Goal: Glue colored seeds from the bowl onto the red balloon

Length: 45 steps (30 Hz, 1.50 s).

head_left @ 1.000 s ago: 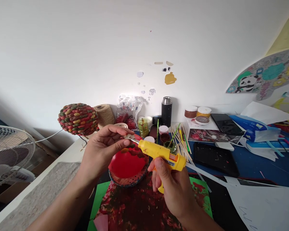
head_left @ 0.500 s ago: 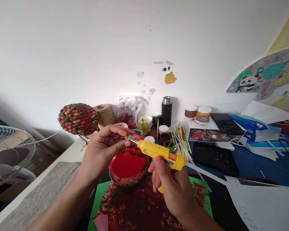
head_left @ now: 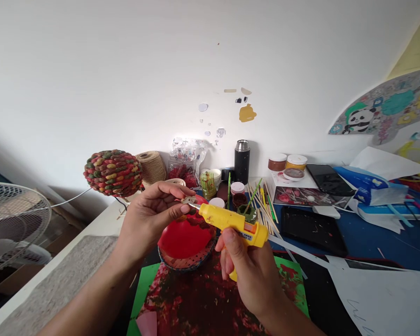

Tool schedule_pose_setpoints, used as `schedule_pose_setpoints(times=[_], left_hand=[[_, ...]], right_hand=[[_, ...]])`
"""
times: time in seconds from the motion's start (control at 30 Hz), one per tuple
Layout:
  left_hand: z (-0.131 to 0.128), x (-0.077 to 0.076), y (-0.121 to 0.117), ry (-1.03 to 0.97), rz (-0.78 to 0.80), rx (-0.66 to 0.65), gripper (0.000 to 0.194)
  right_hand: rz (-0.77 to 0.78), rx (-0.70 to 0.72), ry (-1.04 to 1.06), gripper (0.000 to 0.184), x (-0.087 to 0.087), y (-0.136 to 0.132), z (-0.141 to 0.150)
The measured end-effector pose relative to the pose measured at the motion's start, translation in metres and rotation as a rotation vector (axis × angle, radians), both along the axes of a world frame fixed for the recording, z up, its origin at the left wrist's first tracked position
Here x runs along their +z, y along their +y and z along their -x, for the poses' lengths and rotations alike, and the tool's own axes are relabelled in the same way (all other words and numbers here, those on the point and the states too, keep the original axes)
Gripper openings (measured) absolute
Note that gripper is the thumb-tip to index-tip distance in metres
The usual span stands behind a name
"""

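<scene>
Between thumb and fingertips my left hand (head_left: pixel 149 210) pinches a small pale brownish piece (head_left: pixel 188 199), too small to name further. My right hand (head_left: pixel 250 268) is wrapped round the handle of a yellow hot glue gun (head_left: pixel 227 219). The gun's metal nozzle (head_left: pixel 195 205) points left and meets the small piece, or lies just in front of it. Below both hands sits a red rounded form (head_left: pixel 185 238) in a woven basket (head_left: pixel 187 266), partly covered with brownish bits along its far edge. A paint-smeared green mat (head_left: pixel 213 298) lies under the basket.
Left stands a ball of coloured pellets (head_left: pixel 114 172) beside a twine spool (head_left: pixel 152 168) and a fan (head_left: pixel 14 224). Behind are a black flask (head_left: pixel 242 161), paint jars (head_left: pixel 238 189) and wooden sticks (head_left: pixel 266 214). At right lie a black tray (head_left: pixel 313 231) and a phone (head_left: pixel 331 179).
The glue gun has shifted very slightly to the left in my right hand. Otherwise both hands keep nearly the same pose.
</scene>
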<state>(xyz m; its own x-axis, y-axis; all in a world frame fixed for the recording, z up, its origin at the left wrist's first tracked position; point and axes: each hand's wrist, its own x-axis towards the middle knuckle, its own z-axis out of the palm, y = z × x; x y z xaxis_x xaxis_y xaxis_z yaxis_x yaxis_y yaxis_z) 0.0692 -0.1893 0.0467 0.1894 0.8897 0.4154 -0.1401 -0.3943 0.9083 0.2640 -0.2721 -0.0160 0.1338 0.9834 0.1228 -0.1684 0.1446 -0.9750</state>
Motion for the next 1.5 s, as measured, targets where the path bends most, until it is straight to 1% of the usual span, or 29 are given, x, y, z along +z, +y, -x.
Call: schedule_pose_setpoints(times=[0.27, 0.4, 0.6, 0.83, 0.97, 1.2, 1.37, 1.5], left_hand=[[0.0009, 0.0006, 0.0006, 0.006, 0.000, 0.006, 0.026], [0.0003, 0.0007, 0.0006, -0.002, 0.001, 0.014, 0.027], [-0.0005, 0.0001, 0.0007, -0.019, -0.001, -0.004, 0.026], [0.0001, -0.0007, 0.0004, -0.018, -0.004, 0.035, 0.027], [-0.0006, -0.0004, 0.0007, -0.015, 0.001, 0.012, 0.025], [0.0008, 0.0000, 0.0014, -0.037, 0.003, -0.015, 0.023], [0.0010, -0.0001, 0.0023, -0.040, 0.008, 0.006, 0.026], [0.0012, 0.0009, 0.0016, -0.042, 0.005, -0.007, 0.024]], right_hand=[[-0.003, -0.017, -0.008, 0.086, -0.0031, 0.0005, 0.0003], [0.001, -0.013, 0.000, 0.087, -0.0020, -0.0002, 0.0002], [0.012, -0.015, 0.008, 0.087, -0.0026, 0.0004, 0.0002], [-0.029, -0.032, -0.004, 0.083, -0.0043, -0.0004, 0.0003], [-0.029, -0.014, -0.021, 0.085, -0.0033, -0.0009, -0.0004], [0.006, -0.027, -0.022, 0.087, -0.0016, 0.0012, -0.0012], [0.005, -0.004, -0.021, 0.086, -0.0013, 0.0021, -0.0015], [0.002, -0.003, -0.021, 0.086, -0.0026, 0.0022, -0.0011]])
